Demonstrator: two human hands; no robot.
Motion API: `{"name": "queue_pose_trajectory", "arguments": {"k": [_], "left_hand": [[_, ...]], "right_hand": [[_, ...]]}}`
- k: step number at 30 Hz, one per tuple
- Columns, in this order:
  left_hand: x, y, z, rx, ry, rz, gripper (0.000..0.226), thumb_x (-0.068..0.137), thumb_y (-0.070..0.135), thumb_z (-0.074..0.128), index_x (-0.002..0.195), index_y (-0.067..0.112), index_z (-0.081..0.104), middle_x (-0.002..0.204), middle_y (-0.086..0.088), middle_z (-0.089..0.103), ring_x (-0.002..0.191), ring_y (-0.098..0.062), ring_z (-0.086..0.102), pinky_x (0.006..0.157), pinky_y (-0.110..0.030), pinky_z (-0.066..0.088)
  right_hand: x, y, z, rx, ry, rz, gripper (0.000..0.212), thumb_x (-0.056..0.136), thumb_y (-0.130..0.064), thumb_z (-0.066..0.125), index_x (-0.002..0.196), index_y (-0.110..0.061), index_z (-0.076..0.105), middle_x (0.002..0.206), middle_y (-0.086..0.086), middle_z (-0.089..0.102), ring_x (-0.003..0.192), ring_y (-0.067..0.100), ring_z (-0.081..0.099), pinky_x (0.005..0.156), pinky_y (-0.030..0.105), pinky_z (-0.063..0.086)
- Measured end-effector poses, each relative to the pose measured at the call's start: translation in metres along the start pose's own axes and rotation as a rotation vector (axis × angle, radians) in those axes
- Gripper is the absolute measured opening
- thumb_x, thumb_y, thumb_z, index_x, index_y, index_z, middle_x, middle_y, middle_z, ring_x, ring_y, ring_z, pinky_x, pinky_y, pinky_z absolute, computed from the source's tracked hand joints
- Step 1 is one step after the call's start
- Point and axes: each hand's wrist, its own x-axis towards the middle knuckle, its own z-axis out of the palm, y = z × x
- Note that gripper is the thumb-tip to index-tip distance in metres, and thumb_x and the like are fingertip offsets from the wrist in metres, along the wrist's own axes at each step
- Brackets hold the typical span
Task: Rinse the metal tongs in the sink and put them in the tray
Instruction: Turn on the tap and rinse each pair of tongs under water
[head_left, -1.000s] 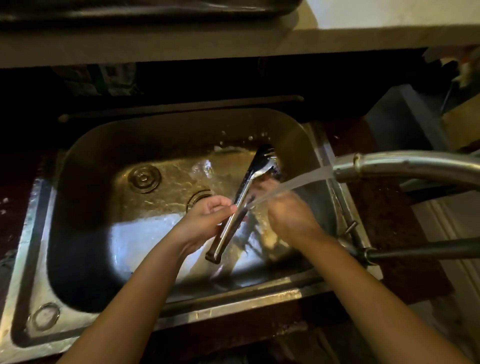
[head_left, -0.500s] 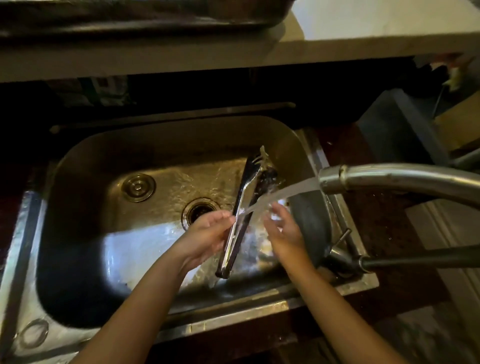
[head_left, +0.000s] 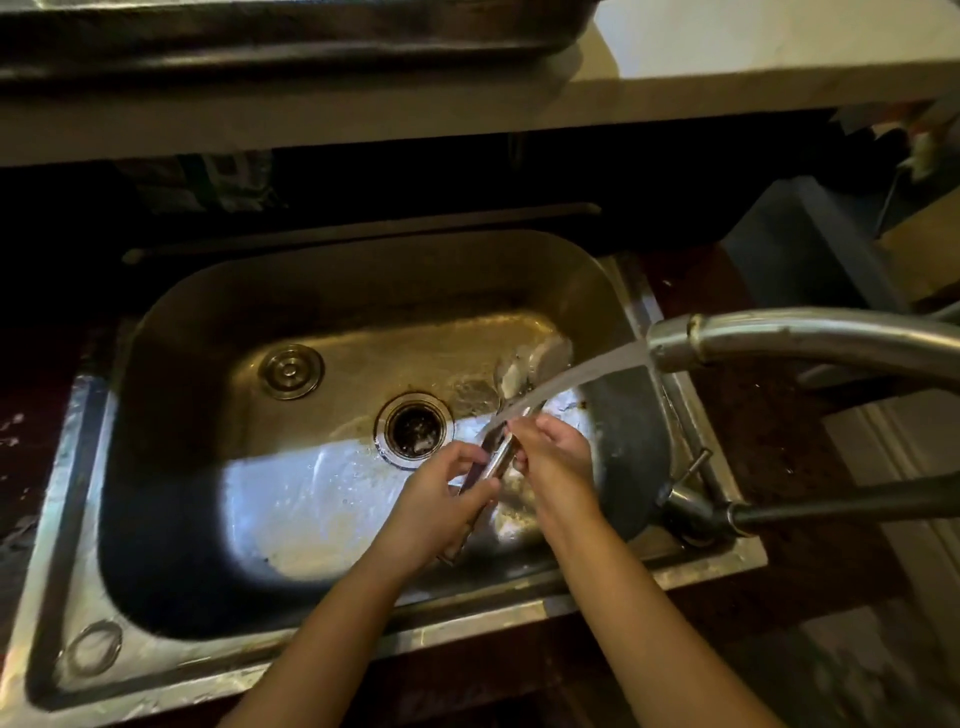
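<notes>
The metal tongs (head_left: 496, 460) slant over the right half of the steel sink (head_left: 363, 280), tips (head_left: 530, 364) pointing away from me and blurred by splashing water. My left hand (head_left: 441, 499) grips the tongs near the handle end. My right hand (head_left: 556, 457) pinches the tongs' arm just above that, fingertips on the metal. Water from the faucet spout (head_left: 675, 343) streams down to the left onto the tongs right above my fingers. A dark metal tray (head_left: 311, 31) sits on the ledge above the sink.
The open drain (head_left: 414, 428) lies just left of my hands, with a round stopper (head_left: 291, 371) further left. The faucet's lever (head_left: 831, 504) juts out at the sink's right rim. A pale ledge (head_left: 467, 109) overhangs the back of the sink.
My right hand has closed in on the tongs from beside them. The tongs have tipped more to the right, so the stream now hits lower, near my fingers. The view has shifted down.
</notes>
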Motion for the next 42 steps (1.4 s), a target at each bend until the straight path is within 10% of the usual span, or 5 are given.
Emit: {"name": "queue_pose_trajectory", "arguments": {"k": [7, 13, 20, 33, 42], "left_hand": [[-0.013, 0.005, -0.013, -0.386, -0.135, -0.111, 0.014, 0.091, 0.015, 0.051, 0.079, 0.010, 0.058, 0.078, -0.004, 0.076, 0.083, -0.020, 0.072, 0.052, -0.023, 0.055], [-0.012, 0.007, -0.025, -0.395, -0.173, -0.093, 0.021, 0.093, 0.019, 0.045, 0.086, 0.013, 0.064, 0.083, -0.002, 0.076, 0.082, -0.019, 0.072, 0.046, -0.020, 0.051], [-0.011, 0.009, -0.039, -0.414, -0.268, -0.118, 0.024, 0.095, 0.024, 0.042, 0.095, 0.018, 0.065, 0.103, -0.006, 0.074, 0.083, -0.013, 0.071, 0.051, -0.019, 0.053], [-0.011, 0.002, -0.042, -0.505, -0.350, -0.196, 0.020, 0.088, 0.016, 0.048, 0.100, 0.008, 0.062, 0.100, -0.007, 0.075, 0.088, -0.016, 0.071, 0.063, -0.021, 0.058], [0.003, -0.005, -0.034, -0.581, -0.221, -0.167, 0.011, 0.089, 0.005, 0.049, 0.094, 0.007, 0.059, 0.073, -0.005, 0.071, 0.066, -0.011, 0.068, 0.061, -0.020, 0.057]], "right_hand": [[-0.017, 0.016, -0.016, -0.653, -0.025, -0.600, 0.026, 0.089, -0.007, 0.050, 0.106, -0.017, 0.067, 0.111, -0.011, 0.054, 0.109, 0.007, 0.047, 0.086, 0.005, 0.034], [-0.025, 0.014, -0.035, -1.151, -0.270, -1.072, 0.034, 0.070, 0.002, 0.063, 0.100, -0.011, 0.070, 0.105, 0.006, 0.070, 0.109, 0.023, 0.060, 0.102, 0.040, 0.045], [0.023, -0.025, -0.050, -1.402, -0.074, -0.904, 0.044, 0.087, -0.008, 0.048, 0.131, -0.016, 0.048, 0.140, 0.003, 0.050, 0.136, 0.017, 0.035, 0.115, 0.031, 0.010], [0.024, -0.022, -0.031, -1.481, -0.009, -0.807, 0.041, 0.089, -0.012, 0.046, 0.130, -0.013, 0.046, 0.143, 0.005, 0.044, 0.140, 0.018, 0.026, 0.118, 0.035, 0.007], [-0.035, 0.018, -0.024, -1.319, -0.463, -1.053, 0.041, 0.076, -0.007, 0.062, 0.116, -0.015, 0.060, 0.125, 0.008, 0.061, 0.119, 0.025, 0.053, 0.106, 0.037, 0.036]]}}
